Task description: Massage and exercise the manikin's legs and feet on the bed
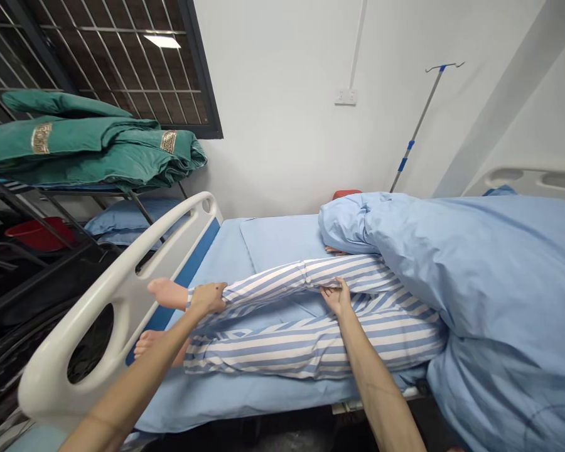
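Open sheet [277, 235] lies beyond the far striped leg [268, 282], between footboard [94, 289] and quilt [513, 270]; left hand [208, 298] closes round that leg's shin; right hand [338, 298], half-open, touches its underside.

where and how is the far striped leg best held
Probably from the near side with two hands: one around the ankle, where the far leg narrows above its bare foot, the other palm up under the knee. It is long and outstretched, and the gap before the near leg gives access.
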Motion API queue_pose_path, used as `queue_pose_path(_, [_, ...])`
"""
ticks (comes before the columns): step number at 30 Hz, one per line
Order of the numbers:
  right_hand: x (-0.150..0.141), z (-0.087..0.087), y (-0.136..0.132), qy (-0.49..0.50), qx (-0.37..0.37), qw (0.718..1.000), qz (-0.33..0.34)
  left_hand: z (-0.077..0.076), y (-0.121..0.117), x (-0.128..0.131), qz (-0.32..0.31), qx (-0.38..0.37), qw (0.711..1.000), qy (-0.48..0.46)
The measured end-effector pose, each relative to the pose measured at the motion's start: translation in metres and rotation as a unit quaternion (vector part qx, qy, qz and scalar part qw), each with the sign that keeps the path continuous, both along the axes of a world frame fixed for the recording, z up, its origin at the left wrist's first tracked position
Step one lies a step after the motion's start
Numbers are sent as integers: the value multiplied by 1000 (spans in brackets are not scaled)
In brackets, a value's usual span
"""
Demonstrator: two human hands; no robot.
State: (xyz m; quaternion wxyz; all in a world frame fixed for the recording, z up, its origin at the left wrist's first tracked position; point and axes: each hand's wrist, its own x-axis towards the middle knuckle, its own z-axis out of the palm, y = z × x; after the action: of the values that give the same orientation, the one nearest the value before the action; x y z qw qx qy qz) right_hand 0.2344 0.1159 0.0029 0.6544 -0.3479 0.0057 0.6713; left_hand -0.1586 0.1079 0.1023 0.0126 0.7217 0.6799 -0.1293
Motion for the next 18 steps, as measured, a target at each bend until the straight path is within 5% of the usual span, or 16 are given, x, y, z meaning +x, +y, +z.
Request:
queue_pose_path(6, [4,10,-4,38,145,988,-26,-24,-9,45,29,30,990,-135])
queue_pose_path(13, [10,16,-5,50,130,988,-63,-33,-9,141,73,20,967,-241])
queue_pose_path(18, [11,18,-7,48,140,987,-56,-23,-3,121,55,16,973,-224])
